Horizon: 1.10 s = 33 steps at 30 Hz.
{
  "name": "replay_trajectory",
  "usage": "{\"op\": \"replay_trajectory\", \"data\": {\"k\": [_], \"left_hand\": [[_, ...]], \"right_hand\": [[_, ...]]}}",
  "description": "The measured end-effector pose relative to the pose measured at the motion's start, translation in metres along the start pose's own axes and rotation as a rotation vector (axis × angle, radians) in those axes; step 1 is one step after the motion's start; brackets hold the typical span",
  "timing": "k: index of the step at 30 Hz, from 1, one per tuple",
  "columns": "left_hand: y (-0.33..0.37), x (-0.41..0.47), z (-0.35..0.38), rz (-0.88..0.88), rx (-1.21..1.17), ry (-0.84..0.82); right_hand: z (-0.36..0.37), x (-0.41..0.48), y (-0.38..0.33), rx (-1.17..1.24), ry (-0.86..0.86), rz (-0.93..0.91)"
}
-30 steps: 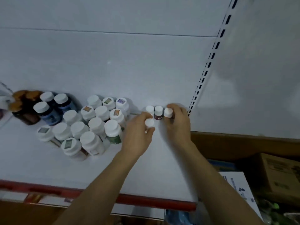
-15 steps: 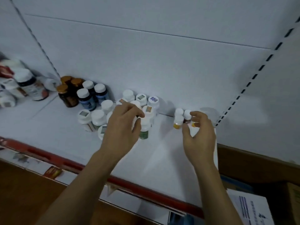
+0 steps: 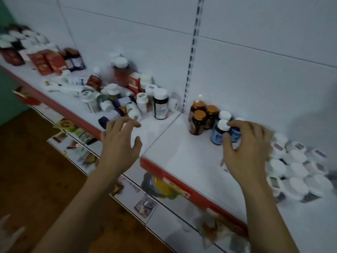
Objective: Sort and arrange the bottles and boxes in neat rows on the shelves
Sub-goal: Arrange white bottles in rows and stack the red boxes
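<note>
No label can be read: every bit of print is too small or smeared by blur. On the white shelf [image 3: 182,152], right of centre, stand three brown bottles [image 3: 197,123] with gold caps and, just beside them, white-capped blue-label bottles [image 3: 217,136]. The right hand [image 3: 248,154] is at that blue group, its fingers [image 3: 237,124] curved over one bottle and the thumb against the front one; whether they actually grip cannot be told. The left hand [image 3: 119,145] hovers at the shelf's red front edge [image 3: 182,187], fingers spread and holding nothing. Above it lies a jumbled heap of bottles [image 3: 116,99], some tipped over, with an upright dark bottle [image 3: 160,105] whose pale label shows only grey lines. Red boxes [image 3: 49,62] stand at the upper left. At the right edge, a cluster of white caps [image 3: 299,172], some with square stickers, is badly blurred and partly hidden by the right hand.
</note>
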<state>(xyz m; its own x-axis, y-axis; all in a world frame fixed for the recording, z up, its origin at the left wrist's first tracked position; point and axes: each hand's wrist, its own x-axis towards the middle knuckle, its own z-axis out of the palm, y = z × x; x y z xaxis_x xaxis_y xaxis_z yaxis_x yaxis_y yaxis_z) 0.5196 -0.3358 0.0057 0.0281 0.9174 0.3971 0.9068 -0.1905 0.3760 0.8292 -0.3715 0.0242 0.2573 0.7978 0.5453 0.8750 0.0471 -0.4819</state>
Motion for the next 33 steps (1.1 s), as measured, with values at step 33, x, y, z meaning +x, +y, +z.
{"op": "replay_trajectory", "data": {"k": [33], "left_hand": [[-0.228, 0.337, -0.013, 0.06, -0.674, 0.056]], "right_hand": [[0.248, 0.187, -0.276, 0.935, 0.088, 0.63]]}}
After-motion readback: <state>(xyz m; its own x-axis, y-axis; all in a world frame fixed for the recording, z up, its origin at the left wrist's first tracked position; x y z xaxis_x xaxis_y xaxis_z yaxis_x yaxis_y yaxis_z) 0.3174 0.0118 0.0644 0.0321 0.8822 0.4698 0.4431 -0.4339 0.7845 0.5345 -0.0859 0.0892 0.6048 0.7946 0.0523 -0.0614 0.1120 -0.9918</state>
